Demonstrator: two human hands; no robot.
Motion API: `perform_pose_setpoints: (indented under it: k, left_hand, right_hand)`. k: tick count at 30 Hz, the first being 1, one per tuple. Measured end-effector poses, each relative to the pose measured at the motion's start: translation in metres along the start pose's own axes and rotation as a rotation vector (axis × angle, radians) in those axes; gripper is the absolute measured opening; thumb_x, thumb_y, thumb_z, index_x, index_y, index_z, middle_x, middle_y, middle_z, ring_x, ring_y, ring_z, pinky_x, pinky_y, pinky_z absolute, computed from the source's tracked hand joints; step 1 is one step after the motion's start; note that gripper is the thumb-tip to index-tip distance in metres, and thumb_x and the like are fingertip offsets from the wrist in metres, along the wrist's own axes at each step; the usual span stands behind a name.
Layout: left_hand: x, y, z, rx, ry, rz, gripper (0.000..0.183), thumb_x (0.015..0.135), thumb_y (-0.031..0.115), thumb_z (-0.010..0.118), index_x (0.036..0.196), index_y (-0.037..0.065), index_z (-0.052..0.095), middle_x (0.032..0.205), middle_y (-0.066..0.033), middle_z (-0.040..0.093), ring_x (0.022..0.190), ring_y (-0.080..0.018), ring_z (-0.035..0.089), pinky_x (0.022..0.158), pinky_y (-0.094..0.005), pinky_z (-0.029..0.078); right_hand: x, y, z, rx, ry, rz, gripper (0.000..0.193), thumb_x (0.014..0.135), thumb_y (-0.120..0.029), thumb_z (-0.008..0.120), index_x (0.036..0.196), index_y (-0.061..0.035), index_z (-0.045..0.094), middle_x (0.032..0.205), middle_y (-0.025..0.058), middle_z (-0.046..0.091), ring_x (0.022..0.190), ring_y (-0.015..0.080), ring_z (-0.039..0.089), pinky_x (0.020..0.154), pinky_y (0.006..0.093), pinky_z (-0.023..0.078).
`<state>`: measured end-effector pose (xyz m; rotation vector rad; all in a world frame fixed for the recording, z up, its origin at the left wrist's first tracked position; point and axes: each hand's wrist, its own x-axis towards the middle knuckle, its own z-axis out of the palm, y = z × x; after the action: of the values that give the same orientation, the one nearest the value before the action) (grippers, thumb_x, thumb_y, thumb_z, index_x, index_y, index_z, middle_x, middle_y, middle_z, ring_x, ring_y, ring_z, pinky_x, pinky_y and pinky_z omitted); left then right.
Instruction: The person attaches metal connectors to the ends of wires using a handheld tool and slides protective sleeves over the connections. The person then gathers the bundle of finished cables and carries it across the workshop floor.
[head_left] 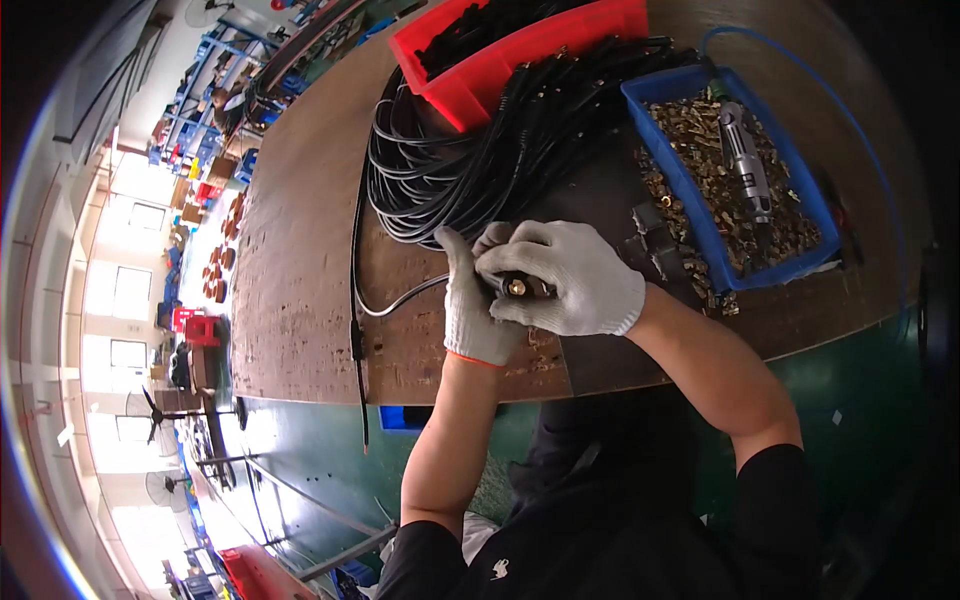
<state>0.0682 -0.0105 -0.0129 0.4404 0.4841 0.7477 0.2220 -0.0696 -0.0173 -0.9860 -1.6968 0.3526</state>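
Note:
Close together above the near part of the table are both my hands, in white knitted gloves. My left hand [474, 312] is closed around the black end of a cable, its thumb pointing up. My right hand [585, 280] wraps the same black cable end [517, 287], whose round brass-coloured tip faces me between the fingers. A grey length of cable [400, 300] runs out leftward from my left hand and bends toward a long black cable [356, 330] hanging over the table's edge. Just beyond my hands lies a large bundle of black cables [440, 180].
A red bin [470, 85] of black parts stands at the far side. At right, a blue tray [690, 190] holds small brass pieces and a silver air tool [745, 160] with a blue hose [850, 110]. A dark metal block [655, 240] sits among loose brass pieces beside it.

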Motion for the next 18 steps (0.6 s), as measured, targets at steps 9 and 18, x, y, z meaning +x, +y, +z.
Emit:
perform_pose_setpoints:
  k: [9, 18]
  left_hand:
    - [0.006, -0.027, -0.020, -0.074, -0.014, -0.049, 0.066, 0.102, 0.071, 0.048, 0.118, 0.011, 0.069, 0.116, -0.0109, 0.072, 0.106, -0.0265, 0.071, 0.091, -0.0404, 0.061]
    - [-0.019, -0.033, -0.024, -0.108, -0.081, 0.068, 0.104, 0.086, 0.096, 0.035, 0.146, 0.014, 0.054, 0.092, -0.0069, 0.066, 0.083, -0.0247, 0.063, 0.069, -0.0374, 0.050]
  right_hand:
    - [-0.002, 0.002, -0.003, -0.168, 0.058, -0.185, 0.035, 0.077, -0.029, 0.087, 0.108, -0.0169, 0.076, 0.088, 0.0032, 0.071, 0.071, 0.0270, 0.070, 0.065, 0.0398, 0.057]
    - [0.004, 0.003, -0.013, 0.568, 0.194, 0.397, 0.047, 0.096, -0.010, 0.074, 0.140, -0.0038, 0.060, 0.131, 0.0143, 0.068, 0.117, 0.0200, 0.067, 0.098, 0.0350, 0.053]
